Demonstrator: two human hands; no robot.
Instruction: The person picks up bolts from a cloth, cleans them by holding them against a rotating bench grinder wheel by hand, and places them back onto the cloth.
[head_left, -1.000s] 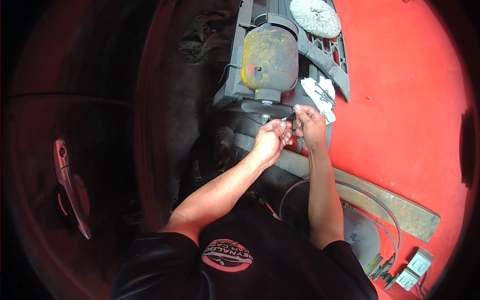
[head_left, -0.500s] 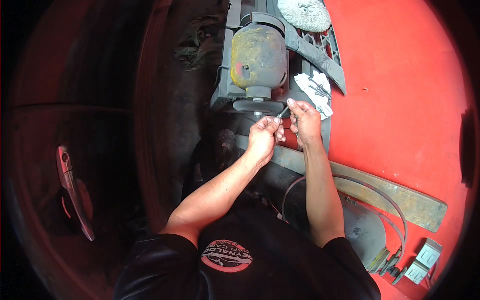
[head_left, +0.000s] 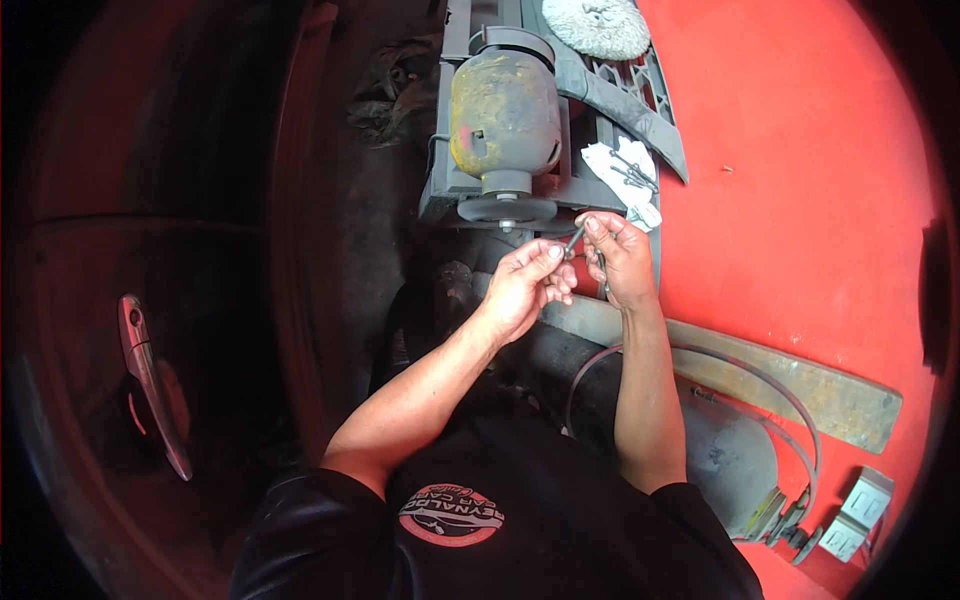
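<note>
Bolt (head_left: 574, 241): 1 between left hand (head_left: 522, 288), right hand (head_left: 625, 268) | fingers clamped on it | wheel (head_left: 532, 209): 1

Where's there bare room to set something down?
The red surface right of the cloth and above the wooden board is bare but for one small bit; floor or wall, I can't tell. Crowded: around the grinder, cloth and white pad.

wheel (head_left: 485, 209) blocks above left hand (head_left: 515, 292), motor (head_left: 505, 115) fills upper center beyond it. white cloth (head_left: 597, 160) with metal pieces (head_left: 635, 176) obstructs just above right hand (head_left: 625, 265). passable: red area (head_left: 790, 200), right of cloth. plank (head_left: 850, 408) and looped hose (head_left: 790, 397) obstruct lower right.
</note>
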